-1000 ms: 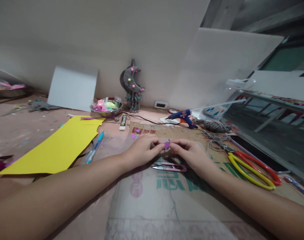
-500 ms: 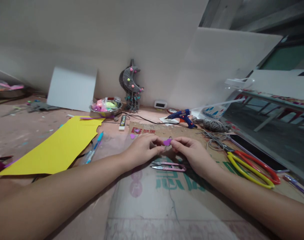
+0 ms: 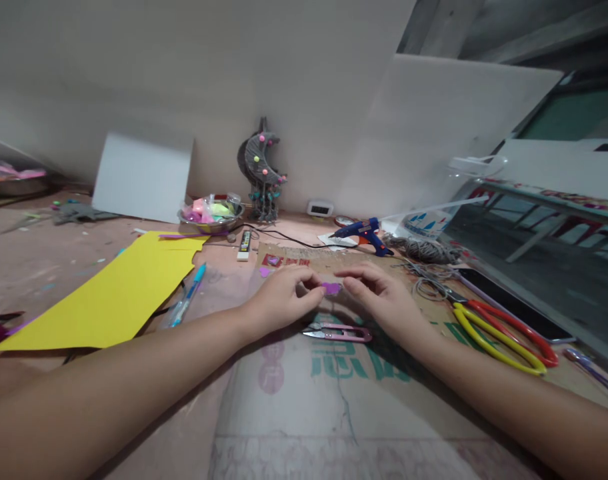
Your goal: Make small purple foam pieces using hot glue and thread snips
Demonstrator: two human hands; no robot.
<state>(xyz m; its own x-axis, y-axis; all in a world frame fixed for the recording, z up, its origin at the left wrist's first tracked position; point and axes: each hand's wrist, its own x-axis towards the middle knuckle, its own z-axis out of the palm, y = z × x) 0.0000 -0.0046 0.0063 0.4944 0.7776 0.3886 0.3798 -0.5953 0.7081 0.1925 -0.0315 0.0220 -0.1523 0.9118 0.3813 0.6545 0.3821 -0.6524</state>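
Observation:
A small purple cut-out (image 3: 331,289), which looks heart-shaped, is pinched between the thumb and fingers of my left hand (image 3: 289,293). My right hand (image 3: 379,293) is just to its right, index finger and thumb parted, the thumb tip close to the cut-out's right end; whether they touch I cannot tell. Below both hands, pink thread snips (image 3: 367,334) lie on the cardboard sheet (image 3: 294,413). Another small purple piece (image 3: 265,272) rests beyond my left hand.
Yellow paper (image 3: 109,287) and a blue pen (image 3: 189,295) are on the left. Red-and-yellow scissors (image 3: 504,337), a phone (image 3: 514,303) and grey yarn (image 3: 424,251) lie right. At the back are a glue gun (image 3: 361,231), a bowl (image 3: 211,227) and a grey moon ornament (image 3: 261,160).
My right fingers have parted and shifted off the purple cut-out, which earlier was held between both hands. The cut-out has moved slightly left and down with my left hand.

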